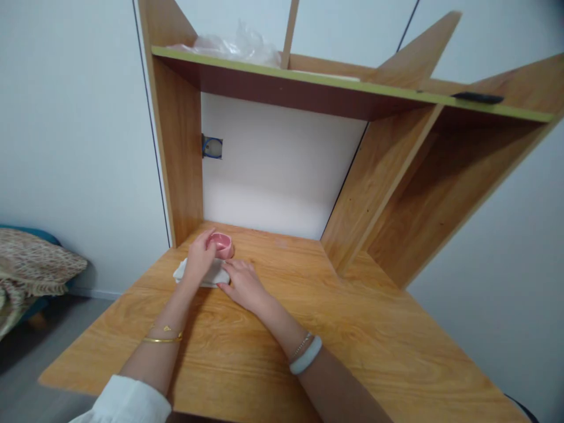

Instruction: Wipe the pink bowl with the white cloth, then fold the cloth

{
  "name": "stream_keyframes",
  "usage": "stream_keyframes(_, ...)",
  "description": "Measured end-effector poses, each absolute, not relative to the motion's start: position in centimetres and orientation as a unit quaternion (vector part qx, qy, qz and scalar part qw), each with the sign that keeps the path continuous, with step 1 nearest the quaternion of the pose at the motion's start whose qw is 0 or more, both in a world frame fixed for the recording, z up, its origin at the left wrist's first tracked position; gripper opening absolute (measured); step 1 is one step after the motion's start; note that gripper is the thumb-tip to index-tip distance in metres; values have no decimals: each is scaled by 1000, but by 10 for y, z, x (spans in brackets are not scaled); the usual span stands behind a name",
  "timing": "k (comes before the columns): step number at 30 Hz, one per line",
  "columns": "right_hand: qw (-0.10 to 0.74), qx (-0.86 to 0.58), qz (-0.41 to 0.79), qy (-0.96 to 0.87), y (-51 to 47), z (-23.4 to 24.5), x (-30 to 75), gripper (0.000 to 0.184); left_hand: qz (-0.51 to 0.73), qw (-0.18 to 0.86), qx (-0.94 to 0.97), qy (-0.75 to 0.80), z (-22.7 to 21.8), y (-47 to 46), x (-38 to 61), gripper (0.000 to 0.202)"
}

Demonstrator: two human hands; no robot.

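Observation:
A small pink bowl (225, 247) stands near the back left of the wooden desk. My left hand (200, 255) is closed on its left rim, with fingertips at the far side and the thumb at the near side. Just in front of the bowl lies a folded white cloth (215, 274), partly hidden under my left wrist. My right hand (244, 285) grips the cloth's right end, thumb at the near edge and fingers across the top.
The wooden desk (264, 364) has an upright side panel (180, 147) on the left and dividers on the right. Overhead, a shelf holds clear plastic wrap (242, 47) and a dark object (478, 97). A socket box (212, 148) sits in the back wall. A fringed blanket (35, 258) lies at left.

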State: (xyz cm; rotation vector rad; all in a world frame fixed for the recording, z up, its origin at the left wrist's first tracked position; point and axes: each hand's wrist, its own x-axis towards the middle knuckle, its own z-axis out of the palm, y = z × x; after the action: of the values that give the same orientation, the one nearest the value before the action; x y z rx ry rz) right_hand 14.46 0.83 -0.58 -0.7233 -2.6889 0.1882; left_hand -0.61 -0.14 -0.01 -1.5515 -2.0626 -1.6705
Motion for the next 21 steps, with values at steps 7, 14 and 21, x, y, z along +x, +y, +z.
stream_keyframes(7,124,-297,8,-947,11,-6,126,25,-584,30,-421,-694,-1,-6,-24,42)
stream_keyframes(14,114,-431,-22,-895,47,-1,187,23,-522,19,-414,-745,-8,1,-24,44)
stream_keyframes(21,145,-591,-62,-791,81,3,286,27,-385,4,-413,-825,-17,7,-24,47)
